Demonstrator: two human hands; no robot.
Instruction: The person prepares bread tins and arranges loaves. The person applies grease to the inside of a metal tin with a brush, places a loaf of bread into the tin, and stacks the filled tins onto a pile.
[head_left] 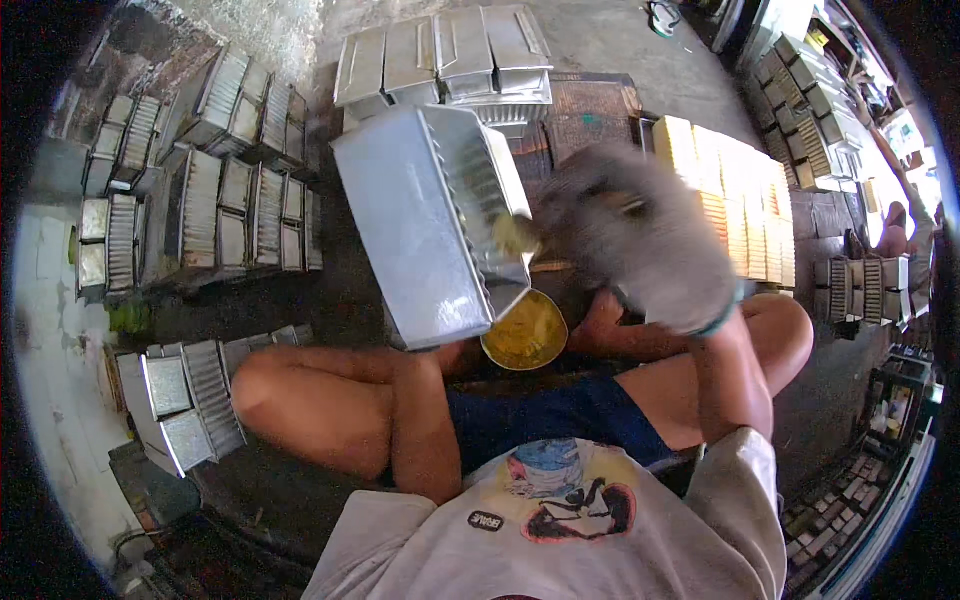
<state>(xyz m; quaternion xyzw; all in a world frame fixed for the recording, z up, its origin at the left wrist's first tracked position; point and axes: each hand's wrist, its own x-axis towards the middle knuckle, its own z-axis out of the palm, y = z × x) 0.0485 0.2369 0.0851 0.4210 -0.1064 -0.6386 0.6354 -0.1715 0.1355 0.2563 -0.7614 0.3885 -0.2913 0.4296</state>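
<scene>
A long, ridged metal tin [400, 230] is tilted in front of me. My left forearm [425, 430] rises to its lower end, where the tin hides the hand and fingers. My right hand [635, 240], in a greyish glove and smeared by motion, grips what looks like a yellowish brush [515, 235] at the tin's open side. A round bowl [525, 335] of yellow substance sits below, between my crossed legs.
Stacked metal tins stand at left [210, 210], lower left [185, 405], far side [435, 55] and right [805, 100]. Pale yellow ridged blocks [735, 200] are piled right of my glove. Another person's arm [890, 150] shows at far right. Sandals [662, 18] lie on the floor.
</scene>
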